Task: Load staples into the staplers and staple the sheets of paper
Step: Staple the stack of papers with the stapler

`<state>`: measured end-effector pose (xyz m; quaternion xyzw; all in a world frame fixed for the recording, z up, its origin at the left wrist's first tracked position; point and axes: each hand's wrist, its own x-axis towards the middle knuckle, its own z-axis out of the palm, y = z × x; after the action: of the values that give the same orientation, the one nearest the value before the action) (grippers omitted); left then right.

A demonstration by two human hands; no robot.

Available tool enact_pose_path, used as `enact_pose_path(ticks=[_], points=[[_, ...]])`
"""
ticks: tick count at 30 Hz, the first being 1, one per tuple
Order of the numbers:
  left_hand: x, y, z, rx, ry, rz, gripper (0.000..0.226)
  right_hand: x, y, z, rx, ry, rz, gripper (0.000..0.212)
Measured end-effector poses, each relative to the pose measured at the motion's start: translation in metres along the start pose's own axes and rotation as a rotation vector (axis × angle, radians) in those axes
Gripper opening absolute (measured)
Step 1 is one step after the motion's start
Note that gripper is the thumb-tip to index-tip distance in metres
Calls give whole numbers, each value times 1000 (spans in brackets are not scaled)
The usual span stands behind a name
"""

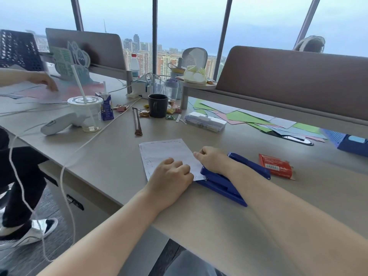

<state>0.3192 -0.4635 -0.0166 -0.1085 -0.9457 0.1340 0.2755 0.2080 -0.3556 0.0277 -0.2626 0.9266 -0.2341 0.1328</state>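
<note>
White printed sheets of paper lie on the beige desk in front of me. Their near right corner sits in the mouth of a blue stapler that rests on the desk. My left hand lies knuckles-up on the near part of the sheets, fingers curled, holding them down. My right hand rests on top of the stapler's front end, pressing on it, with its fingertips at the paper's right edge. The stapler's mouth is partly hidden under my right hand.
A red staple packet lies right of the stapler. A clear plastic box, a dark mug, a plastic cup with a straw, coloured paper sheets and a blue box stand farther back. Another person's hand is at far left.
</note>
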Motion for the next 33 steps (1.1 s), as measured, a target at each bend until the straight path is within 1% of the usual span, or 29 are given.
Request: enact_pose_path(ticks=[3,6,7,9,10,11,12,13,15,17,20,22,24,27,29,31,33], points=[[1,0,3,10,57,-10,25,0,1,3,-3,27,-22,24],[-5,-4,4,-70,58,-73,18,1,2,4,10,40,-42,28],[-7,-7,5,-127,48,-135,21,2,2,4,19,27,-39,29],[-10,-13,1,-308,34,-318,39,3,2,5,15,0,-32,30],[-8,-18,-2,-398,-1,-431,49,4,2,6,3,-3,-30,30],[-8,-23,-2,-458,-71,-517,53,5,2,6,-12,-1,-27,30],[-8,-29,0,-463,-149,-562,50,7,2,8,-28,3,-22,31],[-8,-34,2,-442,-239,-583,47,8,1,9,-45,-1,-14,31],[-9,-41,4,-411,-388,-597,51,10,0,10,-79,-30,4,33],[-9,-45,7,-408,-465,-612,57,13,-2,9,-121,-76,18,39],[-8,-46,10,-396,-491,-612,61,17,-2,8,-191,-137,15,51],[-8,-50,9,-400,-505,-614,61,20,-2,9,-229,-140,-2,57],[-6,-57,8,-422,-530,-623,57,21,-1,12,-251,-119,-21,58],[-3,-72,7,-405,-557,-661,53,20,1,12,-218,-125,-36,57],[-1,-80,9,-395,-580,-692,61,20,1,10,-209,-149,-42,57],[-1,-84,11,-412,-595,-714,75,20,1,9,-215,-159,-45,57],[-2,-84,13,-421,-602,-719,80,19,1,10,-210,-160,-46,58]])
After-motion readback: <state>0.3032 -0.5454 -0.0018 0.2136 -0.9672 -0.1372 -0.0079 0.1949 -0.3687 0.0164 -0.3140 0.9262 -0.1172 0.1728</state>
